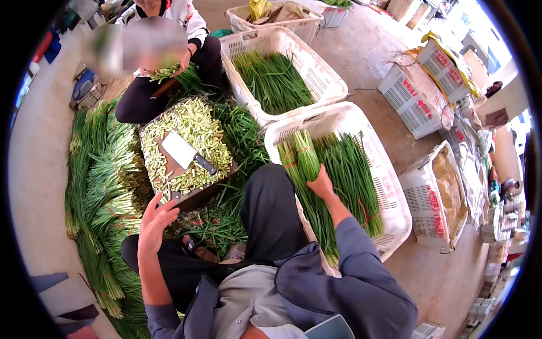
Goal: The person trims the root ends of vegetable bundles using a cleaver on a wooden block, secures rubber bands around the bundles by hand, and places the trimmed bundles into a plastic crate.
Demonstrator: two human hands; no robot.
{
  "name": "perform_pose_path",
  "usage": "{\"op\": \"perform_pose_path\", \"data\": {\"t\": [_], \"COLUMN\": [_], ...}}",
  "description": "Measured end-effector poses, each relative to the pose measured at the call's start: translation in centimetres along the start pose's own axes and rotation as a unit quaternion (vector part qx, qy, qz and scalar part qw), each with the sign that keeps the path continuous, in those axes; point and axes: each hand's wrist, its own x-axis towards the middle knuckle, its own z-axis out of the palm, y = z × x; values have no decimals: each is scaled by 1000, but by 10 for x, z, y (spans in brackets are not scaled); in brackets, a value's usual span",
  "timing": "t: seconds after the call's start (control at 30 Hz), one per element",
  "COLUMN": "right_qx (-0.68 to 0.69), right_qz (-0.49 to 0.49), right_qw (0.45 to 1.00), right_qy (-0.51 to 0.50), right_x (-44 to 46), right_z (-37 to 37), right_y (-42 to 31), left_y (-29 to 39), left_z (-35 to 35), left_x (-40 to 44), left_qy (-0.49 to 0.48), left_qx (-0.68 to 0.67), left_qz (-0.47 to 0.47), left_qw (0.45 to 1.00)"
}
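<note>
My right hand [322, 183] grips the side of a bundle of chives [306, 155], long green stalks with pale cut ends and a red band. The bundle lies on other chives inside the near white plastic crate [399, 212]. To the left, my left hand [155, 223] is raised with fingers apart and nothing in it. It is near the front corner of a wooden chopping block [172, 152] strewn with short, pale stalk pieces [195, 121]. A cleaver [180, 151] with a black handle rests flat on the block, away from both hands.
Banded chives [107, 186] are piled along the left. A second crate [333, 90] of greens stands beyond the near one. Opposite me, a seated person holds stalks [164, 72]. Loose green leaves [240, 133] surround the block. More crates [415, 101] stand at right.
</note>
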Motion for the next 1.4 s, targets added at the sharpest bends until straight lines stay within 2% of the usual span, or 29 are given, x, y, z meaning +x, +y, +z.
{"op": "perform_pose_path", "data": {"t": [0.07,0.17,0.37,0.5,0.53,0.57,0.63,0.67,0.7,0.73,0.77,0.8,0.83,0.9,0.93,1.0,1.03,1.07,1.13,1.17,1.2,1.23,1.27,1.3,1.37,1.4], "right_qx": [10,27,34,25,-3,-29,-64,-150,-288,-303,-256,-263,-267,-235,-230,-219,-192,-183,-156,48,44,45,50,59,78,214], "right_qz": [35,-36,-47,-131,-153,-131,-198,-231,-143,-180,-98,-123,-167,-156,-152,-172,-175,-242,-335,-301,-355,-361,-371,-381,-410,-357], "right_qw": [999,999,998,990,987,989,977,961,945,934,960,954,948,959,961,961,965,952,928,952,930,928,925,921,905,889], "right_qy": [-11,-12,-28,-46,-47,-56,-50,-41,-65,-62,-52,-72,-34,-20,-17,1,24,27,42,-29,-82,-78,-72,-66,-88,-192], "right_x": [-3,-3,10,22,18,22,24,37,27,29,10,33,43,46,55,48,41,43,72,86,79,42,-2,-31,-99,-115], "right_z": [3,-4,11,14,9,12,1,5,-14,-20,-37,-39,-45,-63,-70,-90,-94,-95,-92,-78,-69,-60,-49,-43,-39,-16], "right_y": [-6,11,37,31,26,24,27,44,14,15,-30,-16,-16,-54,-63,-109,-129,-146,-167,-173,-196,-239,-283,-312,-345,-363], "left_y": [-8,-26,-23,-13,-13,-15,-26,-39,-54,-70,-98,-127,-163,-235,-259,-300,-319,-338,-369,-385,-396,-371,-427,-372,-385,-368], "left_z": [-4,-10,7,-11,-22,-33,-59,-75,-90,-107,-127,-144,-164,-193,-198,-206,-209,-212,-230,-237,-246,-238,-267,-250,-255,-257], "left_x": [-9,-30,-37,-69,-82,-103,-143,-164,-184,-206,-230,-255,-281,-333,-356,-390,-397,-401,-385,-373,-365,-351,-347,-333,-329,-330], "left_qy": [36,98,115,198,215,274,383,433,489,549,606,657,673,776,785,819,817,814,771,775,762,752,757,732,682,668], "left_qx": [-11,-59,-68,-59,-72,-74,-67,-60,-42,-23,-22,-20,-29,13,1,98,77,70,-23,-62,-40,-29,-54,-49,-137,-154], "left_qz": [-1,10,39,124,163,184,216,227,248,215,175,131,128,-12,-22,-246,-280,-283,-269,-158,-200,-179,-254,-273,-201,-181], "left_qw": [999,993,990,971,960,941,896,871,835,807,776,742,728,631,619,509,498,502,577,609,614,634,600,622,690,705]}}
